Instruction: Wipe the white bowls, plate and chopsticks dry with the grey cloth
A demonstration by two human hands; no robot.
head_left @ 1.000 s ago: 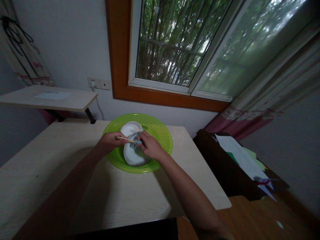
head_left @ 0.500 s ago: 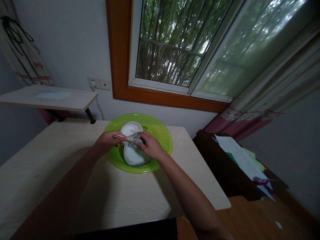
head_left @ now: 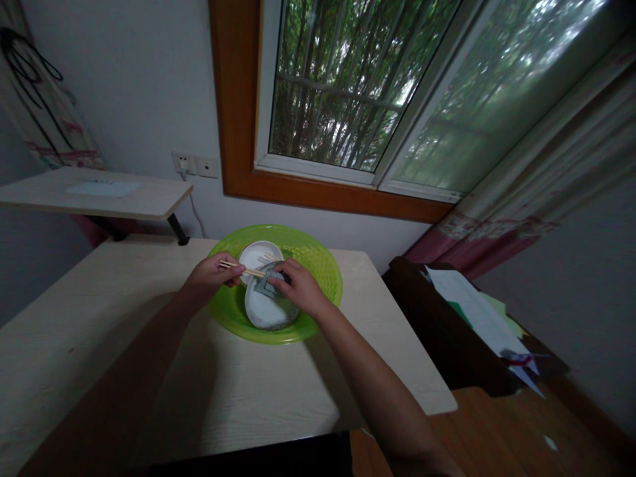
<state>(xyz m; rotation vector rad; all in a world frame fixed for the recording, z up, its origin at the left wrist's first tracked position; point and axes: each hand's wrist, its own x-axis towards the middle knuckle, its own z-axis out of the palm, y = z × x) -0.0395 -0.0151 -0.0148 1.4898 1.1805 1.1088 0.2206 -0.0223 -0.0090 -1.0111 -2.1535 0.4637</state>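
My left hand point(head_left: 214, 273) is closed round a pair of wooden chopsticks point(head_left: 254, 271), which slant to the right. In my right hand point(head_left: 297, 283) is a grey-green cloth point(head_left: 267, 285), pressed against the right ends of the chopsticks. Both hands are above a green plastic basin point(head_left: 320, 271) with a patterned, perhaps perforated, wall. Inside it lie a white bowl point(head_left: 252, 253) at the back and a larger white bowl point(head_left: 268, 314), grey on its outside, in front. Part of the larger bowl is hidden by the cloth and my right hand.
The basin stands on a pale wooden table point(head_left: 268, 391), near its back edge. A raised shelf point(head_left: 154, 207) with a sheet of paper rises at the left. Behind are a wall and a window point(head_left: 368, 86). Right of the table, papers point(head_left: 477, 318) lie on a dark piece of furniture.
My left hand has shifted slightly left and up, and the chopsticks show more of their length. The cloth has spread a little under my right hand.
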